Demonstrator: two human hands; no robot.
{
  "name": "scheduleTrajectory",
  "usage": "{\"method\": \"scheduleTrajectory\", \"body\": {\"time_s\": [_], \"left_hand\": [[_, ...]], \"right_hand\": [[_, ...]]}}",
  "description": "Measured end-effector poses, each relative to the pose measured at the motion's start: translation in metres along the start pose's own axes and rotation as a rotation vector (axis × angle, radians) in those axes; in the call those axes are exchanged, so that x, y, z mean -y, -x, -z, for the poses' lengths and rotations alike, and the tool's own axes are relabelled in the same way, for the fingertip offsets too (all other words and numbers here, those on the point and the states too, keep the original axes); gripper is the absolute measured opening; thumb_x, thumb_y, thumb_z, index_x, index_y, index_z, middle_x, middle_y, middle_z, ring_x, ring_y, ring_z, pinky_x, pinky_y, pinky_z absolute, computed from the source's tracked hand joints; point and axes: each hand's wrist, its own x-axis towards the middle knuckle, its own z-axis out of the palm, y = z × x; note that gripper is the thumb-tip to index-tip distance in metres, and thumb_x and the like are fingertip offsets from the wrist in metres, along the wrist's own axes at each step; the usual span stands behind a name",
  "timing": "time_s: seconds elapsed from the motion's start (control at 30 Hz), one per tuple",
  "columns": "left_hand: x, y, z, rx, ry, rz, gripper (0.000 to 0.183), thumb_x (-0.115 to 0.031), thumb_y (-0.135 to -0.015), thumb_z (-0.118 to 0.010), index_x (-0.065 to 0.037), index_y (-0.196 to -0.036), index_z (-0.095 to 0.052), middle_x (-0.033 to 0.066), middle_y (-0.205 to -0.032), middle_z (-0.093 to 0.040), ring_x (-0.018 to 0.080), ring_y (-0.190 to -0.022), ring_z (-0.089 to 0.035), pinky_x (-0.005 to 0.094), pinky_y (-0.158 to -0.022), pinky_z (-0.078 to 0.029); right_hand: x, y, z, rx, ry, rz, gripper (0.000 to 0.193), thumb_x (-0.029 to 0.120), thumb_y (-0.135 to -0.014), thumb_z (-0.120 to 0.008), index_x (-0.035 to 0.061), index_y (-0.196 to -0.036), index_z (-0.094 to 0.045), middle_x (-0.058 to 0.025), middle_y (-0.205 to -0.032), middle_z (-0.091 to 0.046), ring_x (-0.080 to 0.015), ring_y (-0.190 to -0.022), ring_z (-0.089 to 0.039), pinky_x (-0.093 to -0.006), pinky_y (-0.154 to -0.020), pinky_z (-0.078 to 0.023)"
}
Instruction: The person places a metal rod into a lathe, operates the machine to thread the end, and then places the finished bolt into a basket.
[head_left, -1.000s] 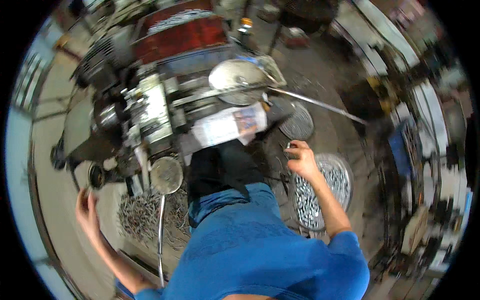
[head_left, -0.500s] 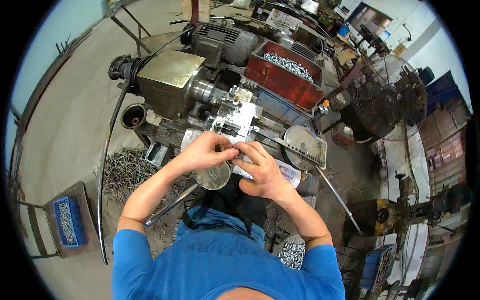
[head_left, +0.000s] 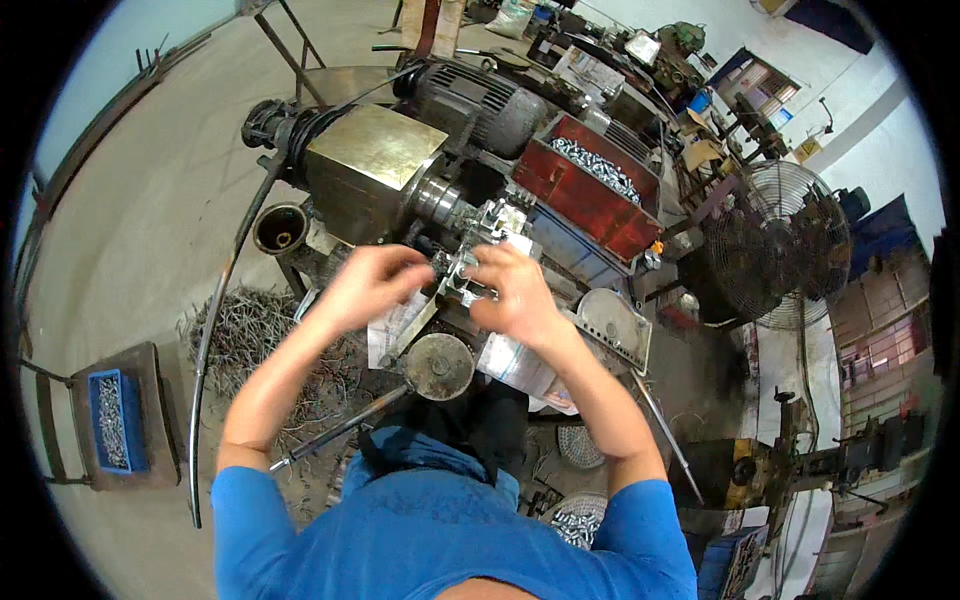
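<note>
My left hand [head_left: 368, 287] is at the left side of the small lathe's bright metal tool slide [head_left: 455, 290]. Its fingers are bent toward the slide and smeared by motion; whether they hold anything cannot be made out. Over the slide's right side is my right hand [head_left: 515, 292], its fingers and thumb apart around the metal fittings, with no held thing visible. Just beyond both hands sits the round spindle chuck [head_left: 437, 200], in front of the brass-coloured headstock cover [head_left: 378, 146]. A round handwheel disc [head_left: 440, 366] lies below my hands, with a long lever [head_left: 340, 428] running from it.
A red bin [head_left: 585, 190] of small metal parts stands behind the slide, beside a motor [head_left: 480, 108]. To the right are a perforated bar [head_left: 612, 340] and a large fan [head_left: 778, 235]. Metal shavings [head_left: 245, 340] and a blue tray [head_left: 116, 420] lie left.
My hands have come apart from each other and moved forward onto the tool slide. The handwheel disc and the paper below are now more exposed. The whole view has shifted slightly.
</note>
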Motion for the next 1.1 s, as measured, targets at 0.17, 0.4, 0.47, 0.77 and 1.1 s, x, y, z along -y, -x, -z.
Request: {"method": "scheduleTrajectory", "body": {"time_s": [0.17,0.4,0.47,0.77,1.1], "left_hand": [[0.025,0.042,0.106,-0.381,-0.317,0.022,0.034,-0.028,-0.085,-0.061,0.004,-0.097,-0.062,0.0080,-0.068,-0.063,0.0108,-0.058,-0.057,0.0284,-0.055,-0.045],[0.075,0.160,0.176,-0.622,-0.785,0.461,0.036,-0.034,-0.083,-0.059,0.000,-0.093,-0.063,0.0169,-0.066,-0.061,0.0302,-0.063,-0.060,0.0372,-0.058,-0.045],[0.084,0.180,0.167,-0.603,-0.746,0.554,0.036,-0.034,-0.083,-0.060,0.001,-0.092,-0.063,0.0177,-0.068,-0.061,0.0293,-0.065,-0.061,0.0370,-0.059,-0.045],[0.132,0.179,0.146,-0.478,-1.078,0.567,0.030,-0.028,-0.079,-0.063,-0.001,-0.086,-0.052,0.0219,-0.070,-0.059,0.0394,-0.069,-0.060,0.0465,-0.061,-0.047],[0.204,0.176,0.341,-0.424,-1.629,0.645,0.011,-0.008,-0.075,-0.056,-0.005,-0.086,-0.057,0.0142,-0.076,-0.063,0.0314,-0.074,-0.063,0.0422,-0.066,-0.050]], "right_hand": [[-0.074,-0.062,-0.046,0.264,0.398,-0.158,0.025,0.015,-0.051,-0.062,0.0021,-0.072,-0.068,-0.0155,-0.083,-0.063,-0.0307,-0.089,-0.056,-0.0380,-0.077,-0.049],[-0.112,-0.079,-0.090,0.309,0.412,-0.201,0.023,0.015,-0.052,-0.061,0.0017,-0.069,-0.067,-0.0155,-0.079,-0.063,-0.0315,-0.089,-0.056,-0.0367,-0.079,-0.049],[-0.118,-0.078,-0.094,0.264,0.353,-0.171,0.027,0.015,-0.051,-0.060,0.0020,-0.073,-0.069,-0.0151,-0.079,-0.064,-0.0320,-0.090,-0.056,-0.0369,-0.079,-0.048],[-0.116,-0.080,-0.088,0.246,0.177,-0.250,0.021,0.016,-0.051,-0.061,0.0006,-0.064,-0.065,-0.0243,-0.075,-0.059,-0.0374,-0.083,-0.054,-0.0418,-0.074,-0.047],[-0.106,-0.081,-0.087,0.241,0.265,-0.239,0.021,0.017,-0.051,-0.060,0.0018,-0.065,-0.066,-0.0181,-0.081,-0.061,-0.0348,-0.085,-0.055,-0.0398,-0.076,-0.047]]}}
